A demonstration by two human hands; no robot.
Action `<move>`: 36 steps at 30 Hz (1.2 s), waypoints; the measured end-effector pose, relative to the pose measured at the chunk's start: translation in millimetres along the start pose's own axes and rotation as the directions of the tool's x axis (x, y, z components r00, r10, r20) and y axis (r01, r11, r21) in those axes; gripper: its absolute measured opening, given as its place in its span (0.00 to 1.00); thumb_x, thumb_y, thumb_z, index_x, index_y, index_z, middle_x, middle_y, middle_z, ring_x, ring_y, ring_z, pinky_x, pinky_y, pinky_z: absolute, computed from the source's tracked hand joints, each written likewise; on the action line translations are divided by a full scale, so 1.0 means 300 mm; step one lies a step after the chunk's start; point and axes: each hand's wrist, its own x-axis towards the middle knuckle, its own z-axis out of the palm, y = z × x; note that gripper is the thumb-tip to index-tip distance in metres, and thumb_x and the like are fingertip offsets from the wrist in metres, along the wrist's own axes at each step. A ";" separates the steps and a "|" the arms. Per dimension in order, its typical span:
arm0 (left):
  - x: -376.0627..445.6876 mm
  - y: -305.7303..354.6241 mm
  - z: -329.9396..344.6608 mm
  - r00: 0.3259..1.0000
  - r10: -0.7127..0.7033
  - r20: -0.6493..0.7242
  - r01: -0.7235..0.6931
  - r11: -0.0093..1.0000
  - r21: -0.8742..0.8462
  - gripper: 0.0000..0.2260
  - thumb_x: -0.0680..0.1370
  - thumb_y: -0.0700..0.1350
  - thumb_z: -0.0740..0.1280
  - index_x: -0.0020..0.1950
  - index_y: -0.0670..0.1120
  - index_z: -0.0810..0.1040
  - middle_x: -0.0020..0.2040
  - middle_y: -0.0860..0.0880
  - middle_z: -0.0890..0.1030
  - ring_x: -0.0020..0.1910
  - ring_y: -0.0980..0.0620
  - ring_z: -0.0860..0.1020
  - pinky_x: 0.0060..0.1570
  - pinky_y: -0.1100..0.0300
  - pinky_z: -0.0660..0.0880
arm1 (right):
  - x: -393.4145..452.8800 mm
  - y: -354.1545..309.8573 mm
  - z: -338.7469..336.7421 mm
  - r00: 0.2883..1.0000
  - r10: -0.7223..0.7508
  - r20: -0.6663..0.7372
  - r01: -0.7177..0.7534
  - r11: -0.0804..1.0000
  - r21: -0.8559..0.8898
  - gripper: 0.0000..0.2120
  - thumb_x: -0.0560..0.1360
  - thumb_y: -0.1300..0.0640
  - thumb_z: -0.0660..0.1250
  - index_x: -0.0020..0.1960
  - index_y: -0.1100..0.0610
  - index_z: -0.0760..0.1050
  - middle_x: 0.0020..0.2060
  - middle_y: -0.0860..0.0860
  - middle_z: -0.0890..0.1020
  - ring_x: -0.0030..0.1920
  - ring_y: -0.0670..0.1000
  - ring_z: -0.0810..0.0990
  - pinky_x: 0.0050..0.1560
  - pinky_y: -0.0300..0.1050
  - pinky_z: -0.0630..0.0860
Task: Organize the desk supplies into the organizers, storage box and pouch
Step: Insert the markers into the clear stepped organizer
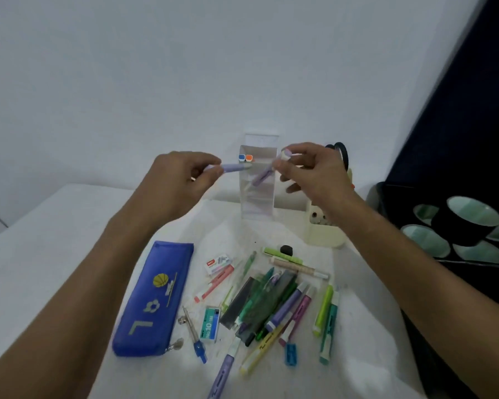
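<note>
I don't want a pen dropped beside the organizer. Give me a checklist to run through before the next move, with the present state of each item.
1. Left hand grips a purple pen: ok.
2. Right hand pinches the second purple pen by its top: ok.
3. Second pen's tip inside the clear organizer: cannot tell.
4. Organizer upright: ok.
5. Room left beside the blue and orange caps: cannot tell.
6. Blue pouch open for loading: cannot tell.
</note>
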 end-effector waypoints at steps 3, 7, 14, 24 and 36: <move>0.103 0.044 -0.014 0.988 0.152 -0.036 -0.148 0.985 0.093 0.14 0.80 0.49 0.60 0.45 0.41 0.80 0.37 0.42 0.81 0.39 0.44 0.78 0.41 0.53 0.73 | 0.059 -0.034 -0.012 0.969 -0.212 -0.128 0.197 0.973 -0.118 0.05 0.71 0.60 0.73 0.45 0.54 0.79 0.36 0.44 0.84 0.36 0.44 0.83 0.33 0.45 0.80; 0.214 0.054 0.026 0.982 0.187 0.035 -0.190 0.974 0.126 0.11 0.80 0.47 0.61 0.42 0.47 0.80 0.35 0.49 0.77 0.38 0.49 0.74 0.34 0.64 0.63 | 0.104 -0.016 0.007 0.927 -0.340 -0.156 0.283 0.910 -0.303 0.04 0.71 0.59 0.72 0.44 0.52 0.79 0.38 0.42 0.82 0.31 0.41 0.79 0.36 0.29 0.73; 0.297 0.020 0.113 0.979 0.175 0.107 -0.185 0.979 0.090 0.10 0.79 0.48 0.63 0.45 0.46 0.83 0.36 0.46 0.81 0.35 0.49 0.75 0.34 0.63 0.66 | 0.157 0.097 0.047 0.919 -0.388 -0.075 0.321 0.844 -0.429 0.03 0.73 0.60 0.71 0.47 0.57 0.81 0.44 0.48 0.84 0.32 0.50 0.80 0.39 0.39 0.76; 0.365 -0.034 0.194 0.944 0.189 0.269 -0.227 0.967 0.119 0.12 0.77 0.50 0.67 0.46 0.42 0.83 0.38 0.46 0.80 0.39 0.46 0.77 0.42 0.50 0.76 | 0.224 0.207 0.099 0.952 -0.306 -0.013 0.261 0.833 -0.488 0.03 0.74 0.57 0.70 0.47 0.54 0.82 0.40 0.51 0.85 0.30 0.47 0.78 0.37 0.47 0.78; 0.401 -0.089 0.271 0.924 0.206 0.321 -0.252 0.962 0.108 0.10 0.76 0.52 0.68 0.51 0.49 0.84 0.41 0.39 0.73 0.39 0.43 0.74 0.41 0.49 0.73 | 0.243 0.209 0.115 0.950 -0.294 0.108 0.279 0.640 -0.716 0.11 0.78 0.55 0.63 0.58 0.49 0.80 0.38 0.51 0.83 0.37 0.51 0.74 0.32 0.41 0.61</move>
